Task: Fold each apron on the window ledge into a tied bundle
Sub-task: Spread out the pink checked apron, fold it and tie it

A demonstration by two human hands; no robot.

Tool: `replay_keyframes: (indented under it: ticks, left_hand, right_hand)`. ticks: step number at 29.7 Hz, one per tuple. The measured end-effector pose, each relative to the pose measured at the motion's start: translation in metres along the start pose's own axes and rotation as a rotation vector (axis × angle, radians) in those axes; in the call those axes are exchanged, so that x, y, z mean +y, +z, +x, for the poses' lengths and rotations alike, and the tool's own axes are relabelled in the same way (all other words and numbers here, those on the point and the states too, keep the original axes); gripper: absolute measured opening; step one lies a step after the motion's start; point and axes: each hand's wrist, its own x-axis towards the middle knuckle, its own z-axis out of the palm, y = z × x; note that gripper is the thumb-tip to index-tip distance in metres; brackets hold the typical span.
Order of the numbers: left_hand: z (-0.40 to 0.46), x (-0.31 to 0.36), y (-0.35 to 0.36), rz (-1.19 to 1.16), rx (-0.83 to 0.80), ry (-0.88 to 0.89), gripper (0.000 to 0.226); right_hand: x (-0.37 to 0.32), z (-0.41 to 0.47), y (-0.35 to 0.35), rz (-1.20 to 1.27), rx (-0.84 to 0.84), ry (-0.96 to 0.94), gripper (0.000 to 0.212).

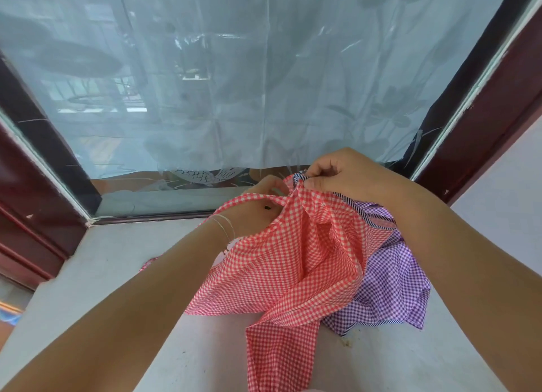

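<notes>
Gripping: right hand point(346, 174) pinches the red apron point(293, 256) at its top edge.
Left hand point(264, 198): holds the strap point(252, 198) beside that pinch, likely to spread it.
Below grip: cloth hangs onto the ledge point(117, 274), over the purple apron point(393, 286).

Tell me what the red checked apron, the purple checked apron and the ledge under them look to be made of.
Red checked apron: thin woven cloth, probably cotton or a blend; it drapes in soft folds, matte. Purple checked apron: the same kind of light gingham, crumpled, with striped trim at its edge. Ledge: pale, hard and smooth, likely stone or painted concrete; flat, faintly speckled surface, so uncertain.
</notes>
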Motion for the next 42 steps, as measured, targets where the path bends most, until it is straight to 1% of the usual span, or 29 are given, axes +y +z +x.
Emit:
replay_keyframes:
  ticks: [2, 4, 6, 8, 9, 10, 11, 12, 13, 14, 16, 18, 20, 21, 22, 23, 24, 25, 27, 30, 32, 34, 37, 39, 42]
  left_hand:
    - [-0.001, 0.001, 0.0, -0.004, -0.077, 0.013, 0.023]
    - [-0.004, 0.004, 0.002, -0.025, -0.127, 0.019, 0.017]
    - [-0.007, 0.009, 0.005, -0.035, -0.116, 0.008, 0.022]
    - [-0.008, 0.011, 0.008, 0.046, -0.047, -0.032, 0.029]
    - [-0.006, 0.01, 0.009, 0.11, 0.012, -0.033, 0.026]
    - [-0.004, 0.009, 0.01, 0.178, 0.093, -0.01, 0.019]
    - [-0.003, 0.008, 0.009, 0.194, 0.177, 0.008, 0.004]
    - [-0.001, 0.006, 0.009, 0.178, 0.254, 0.009, 0.009]
    - [0.001, 0.004, 0.01, 0.162, 0.283, -0.023, 0.013]
    - [0.002, 0.004, 0.012, 0.158, 0.275, -0.073, 0.013]
    - [0.005, 0.006, 0.016, 0.221, 0.245, -0.117, 0.007]
    - [0.009, 0.005, 0.013, 0.229, 0.176, -0.13, 0.011]
    - [0.01, 0.007, 0.002, 0.407, -0.059, -0.145, 0.02]
    - [0.01, 0.007, -0.005, 0.426, -0.187, -0.137, 0.025]
    - [0.01, 0.006, -0.011, 0.342, -0.291, -0.101, 0.027]
    - [0.007, 0.004, -0.014, 0.209, -0.335, -0.069, 0.024]
    - [0.004, 0.003, -0.018, 0.127, -0.335, -0.023, 0.018]
    - [0.002, 0.002, -0.022, 0.127, -0.314, 0.006, 0.017]
    - [-0.004, 0.004, -0.028, 0.21, -0.272, 0.063, 0.022]
    - [-0.007, 0.004, -0.034, 0.473, -0.241, 0.149, 0.022]
    - [-0.008, 0.004, -0.037, 0.623, -0.231, 0.14, 0.026]
    - [-0.008, 0.008, -0.038, 0.791, -0.182, 0.161, 0.034]
    - [-0.006, 0.015, -0.042, 0.891, -0.081, 0.221, 0.034]
    - [-0.002, 0.014, -0.049, 0.946, -0.054, 0.194, 0.029]
    - [0.004, 0.013, -0.062, 1.018, -0.026, 0.114, 0.024]
  right_hand:
    - [0.002, 0.001, 0.0, 0.011, 0.0, 0.013, 0.007]
    - [0.002, 0.002, 0.001, 0.015, -0.008, 0.018, 0.005]
    - [0.002, 0.003, 0.002, 0.023, -0.011, 0.021, 0.003]
    - [0.002, 0.003, 0.002, 0.023, -0.009, 0.02, 0.006]
    - [0.002, 0.003, 0.002, 0.03, -0.005, 0.02, 0.007]
    - [0.002, 0.003, 0.002, 0.042, 0.0, 0.022, 0.008]
    - [0.003, 0.003, 0.002, 0.058, 0.005, 0.021, 0.008]
    - [0.003, 0.003, 0.002, 0.075, 0.011, 0.018, 0.008]
    - [0.003, 0.003, 0.002, 0.088, 0.017, 0.016, 0.008]
    - [0.003, 0.003, 0.003, 0.091, 0.02, 0.017, 0.008]
    - [0.002, 0.002, 0.005, 0.086, 0.015, 0.02, 0.004]
    - [0.001, 0.003, 0.005, 0.067, 0.004, 0.024, 0.003]
    - [0.006, 0.003, 0.0, 0.024, 0.004, 0.036, 0.004]
    - [0.01, 0.003, -0.004, 0.005, 0.008, 0.051, 0.005]
    - [0.014, 0.003, -0.007, -0.008, 0.007, 0.07, 0.007]
    - [0.018, 0.003, -0.009, -0.011, -0.002, 0.088, 0.009]
    - [0.021, 0.002, -0.01, -0.002, -0.019, 0.102, 0.009]
    - [0.024, 0.001, -0.01, 0.016, -0.035, 0.112, 0.008]
    - [0.028, -0.001, -0.008, 0.06, -0.043, 0.123, 0.007]
    - [0.029, -0.001, -0.007, 0.085, -0.05, 0.121, 0.007]
    - [0.029, 0.0, -0.008, 0.098, -0.045, 0.119, 0.005]
    - [0.028, 0.001, -0.012, 0.124, -0.013, 0.112, 0.005]
    - [0.023, 0.003, -0.019, 0.149, 0.07, 0.076, 0.004]
    - [0.017, 0.006, -0.025, 0.114, 0.156, 0.047, 0.003]
    - [0.004, 0.013, -0.038, 0.029, 0.319, -0.014, 0.014]
